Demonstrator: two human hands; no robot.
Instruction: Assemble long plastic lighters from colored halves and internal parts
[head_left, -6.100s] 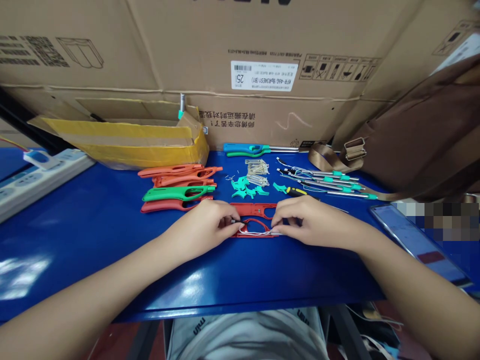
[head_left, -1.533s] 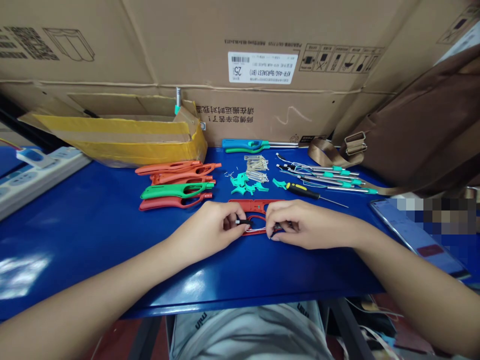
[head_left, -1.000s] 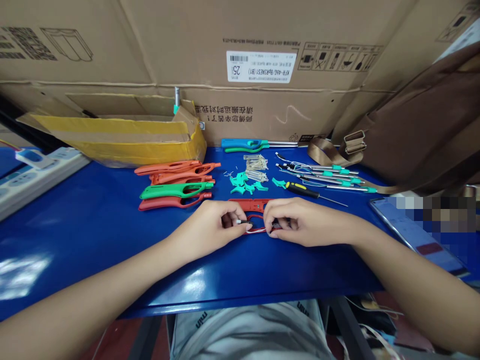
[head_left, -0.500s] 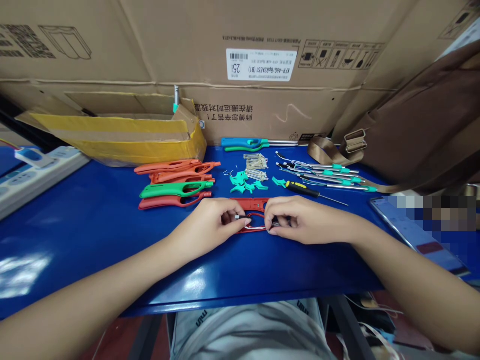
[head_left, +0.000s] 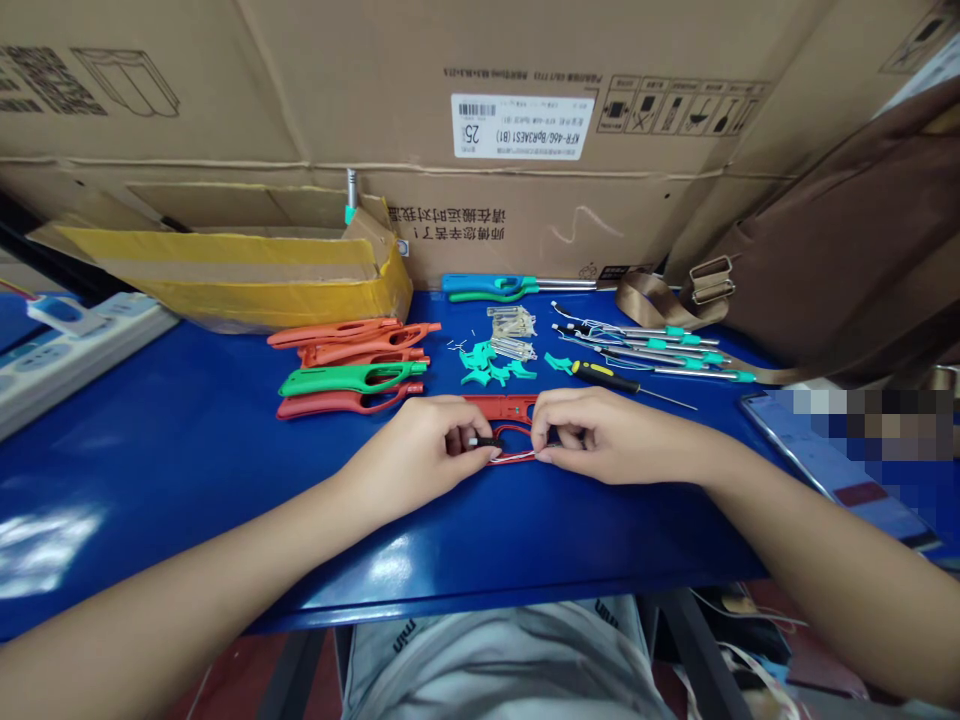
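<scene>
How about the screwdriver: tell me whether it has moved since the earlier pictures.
No: the screwdriver keeps its place against the nearest metal tube; the two shift slightly up the picture together.

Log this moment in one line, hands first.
left hand: pinching black part | right hand: at white wires | screwdriver: on table

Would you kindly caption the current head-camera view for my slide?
Left hand pinching a black part, right hand at the white wires, by a red casing.

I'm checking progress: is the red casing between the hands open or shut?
Open: white wires show along the near red half, and another red half lies behind it, not over it.
</scene>
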